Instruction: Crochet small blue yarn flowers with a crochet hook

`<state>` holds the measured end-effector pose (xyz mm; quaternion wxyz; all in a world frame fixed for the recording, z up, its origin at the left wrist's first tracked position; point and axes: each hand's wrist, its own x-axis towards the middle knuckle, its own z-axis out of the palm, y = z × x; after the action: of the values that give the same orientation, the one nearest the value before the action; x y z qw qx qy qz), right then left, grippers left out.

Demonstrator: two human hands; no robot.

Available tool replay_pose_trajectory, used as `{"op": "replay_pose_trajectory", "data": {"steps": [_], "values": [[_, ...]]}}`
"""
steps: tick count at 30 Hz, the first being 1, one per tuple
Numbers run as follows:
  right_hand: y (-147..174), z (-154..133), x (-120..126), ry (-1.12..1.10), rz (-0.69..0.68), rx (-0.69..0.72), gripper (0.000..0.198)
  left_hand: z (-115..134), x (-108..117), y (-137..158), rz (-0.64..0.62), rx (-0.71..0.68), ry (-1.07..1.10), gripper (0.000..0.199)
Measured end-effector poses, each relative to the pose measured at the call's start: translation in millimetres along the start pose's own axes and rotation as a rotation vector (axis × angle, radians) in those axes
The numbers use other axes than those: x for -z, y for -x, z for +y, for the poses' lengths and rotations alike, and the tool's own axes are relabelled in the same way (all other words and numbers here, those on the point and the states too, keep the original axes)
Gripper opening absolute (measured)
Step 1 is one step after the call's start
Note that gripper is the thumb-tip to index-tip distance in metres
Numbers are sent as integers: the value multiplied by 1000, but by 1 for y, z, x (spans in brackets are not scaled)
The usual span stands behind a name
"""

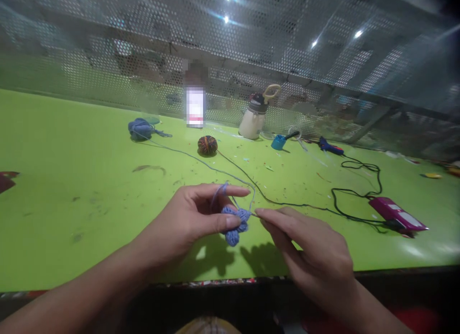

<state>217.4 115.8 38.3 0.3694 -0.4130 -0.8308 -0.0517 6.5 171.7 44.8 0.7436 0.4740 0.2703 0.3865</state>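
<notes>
My left hand (pixel 201 212) pinches a small blue-violet crochet piece (pixel 232 237) between thumb and fingers. Its index finger stretches out to the right, with the working yarn looped round it. My right hand (pixel 305 233) is closed in a pinch on a thin crochet hook (pixel 254 214); just a short length shows, touching the piece's right edge, and the rest is hidden in the fingers. From the piece, a strand runs back across the table to a blue yarn ball (pixel 141 129) at the far left.
On the green table (pixel 72 190) lie a dark multicoloured yarn ball (pixel 207 145), a bottle (pixel 252 120), a blue pot (pixel 278 142), a glue gun (pixel 330 146) with a black cord, and a magenta box (pixel 393 213). A perforated metal screen (pixel 151 51) rises behind.
</notes>
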Motion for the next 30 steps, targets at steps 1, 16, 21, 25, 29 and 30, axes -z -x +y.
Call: {"op": "replay_pose_trajectory", "data": {"steps": [1,16,21,25,29,30], "values": [[1,1,2,23,-16,10,28,0,0,0,0,2,-1,30],[2,0,8,-71,-69,-69,33,-1,1,2,-4,-8,-11,14],[-4,-9,2,-297,7,-248,21,-2,3,-2,-50,-73,6,9],[-5,-11,-3,-375,21,-396,15,-2,5,-3,-56,-43,5,10],[-3,-11,-4,-460,14,-475,16,-1,3,-3,-23,-30,-6,15],[-3,-10,-4,-492,15,-495,15,-1,3,-2,-14,-28,0,17]]}}
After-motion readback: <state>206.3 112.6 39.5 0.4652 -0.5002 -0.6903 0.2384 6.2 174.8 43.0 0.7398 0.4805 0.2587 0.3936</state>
